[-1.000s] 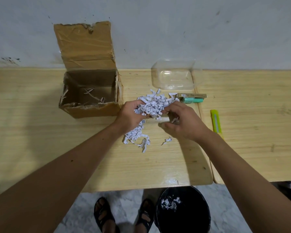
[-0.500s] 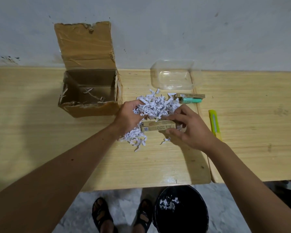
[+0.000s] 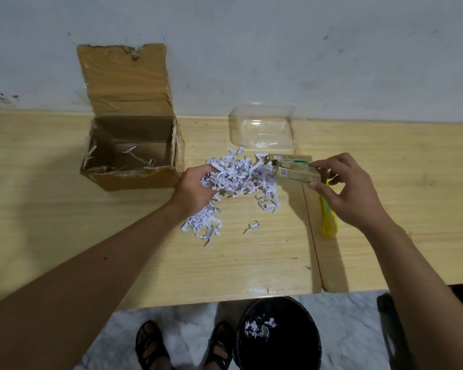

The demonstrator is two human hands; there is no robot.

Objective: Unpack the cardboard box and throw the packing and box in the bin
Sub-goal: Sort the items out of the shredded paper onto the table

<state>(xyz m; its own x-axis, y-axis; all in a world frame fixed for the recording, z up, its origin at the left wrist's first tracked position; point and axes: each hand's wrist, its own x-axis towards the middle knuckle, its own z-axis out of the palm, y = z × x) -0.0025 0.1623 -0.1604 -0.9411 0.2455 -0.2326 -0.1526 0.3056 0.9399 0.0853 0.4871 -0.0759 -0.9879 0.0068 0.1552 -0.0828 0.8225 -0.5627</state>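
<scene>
Right hand carried slim carton rightward

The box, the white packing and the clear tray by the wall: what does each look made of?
The box looks like brown corrugated cardboard, matt, with torn edges and glossy tape wrinkling on its raised flap. The packing looks like shredded white paper, in thin crinkled strips with faint print. The tray seems thin clear plastic, shiny, since the table shows through it.
</scene>
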